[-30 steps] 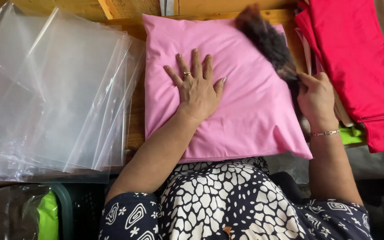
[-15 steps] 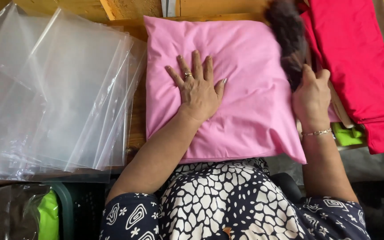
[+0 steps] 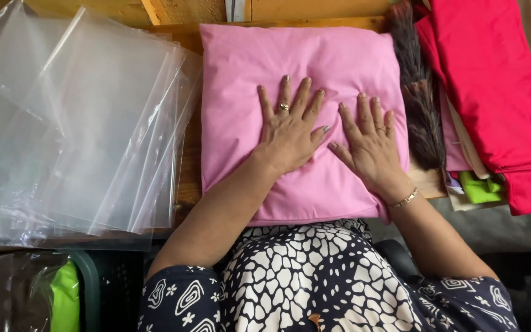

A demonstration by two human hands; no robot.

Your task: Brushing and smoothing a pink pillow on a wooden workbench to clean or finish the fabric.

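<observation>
My right hand [image 3: 370,144] has left the dark brush at the cushion's right edge and now lies flat on the pink cushion [image 3: 302,117]; a moment ago it was out by the red cloth, gripping the brush handle. My left hand [image 3: 290,126] stays where it was, palm down near the middle of the cushion. Both hands are open, fingers spread, clamped on nothing, pressing side by side with the thumbs nearly meeting.

The cushion sits square on a wooden worktop [image 3: 185,172], its far edge against a raised wooden ledge [image 3: 314,23] and its near edge hanging over toward my lap. The brush [image 3: 418,104], dark and bristly, lies free along the cushion's right side, touching its edge. Just beyond it is a stack of folded cloth, bright red cloth [image 3: 493,92] on top, with pale and green layers [image 3: 477,187] showing at the near end.

On my left, a loose pile of clear plastic bags [image 3: 81,123] fans across the wood, its edge just beside the cushion. Under the worktop at the near left I see a dark crate [image 3: 112,289] and something lime green [image 3: 66,298] behind plastic. My patterned dark dress [image 3: 314,283] fills the bottom of the view.
</observation>
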